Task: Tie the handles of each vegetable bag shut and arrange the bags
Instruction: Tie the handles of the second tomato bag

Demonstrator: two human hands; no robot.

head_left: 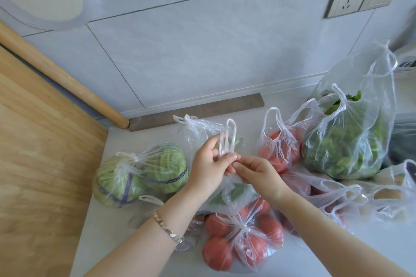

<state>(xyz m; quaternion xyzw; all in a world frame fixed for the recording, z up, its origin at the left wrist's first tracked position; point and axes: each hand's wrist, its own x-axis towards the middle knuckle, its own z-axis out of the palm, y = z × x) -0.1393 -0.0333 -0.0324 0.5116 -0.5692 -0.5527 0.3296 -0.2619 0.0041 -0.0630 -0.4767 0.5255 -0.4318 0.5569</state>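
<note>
Pinching tight: the left hand (209, 164) has thumb and fingers clamped on the twisted handle loop (230, 137) of the thin clear plastic bag of green vegetables (227, 195). The right hand (256, 174) meets it fingertip to fingertip, nipping the same handle just below the loop. That bag sits under both wrists, mid-surface on the pale grey countertop (99, 243). It touches the knotted clear bag of red tomatoes (240, 238) lying toward the near edge. Over at the left edge, beside the upright wooden board (45, 164), rests the knotted bag of pale green cabbages (139, 173). Toward the right edge, an untied bag of tomatoes (279, 148) stands just beside a tall bag of leafy greens (346, 141), both with handles loose.
</note>
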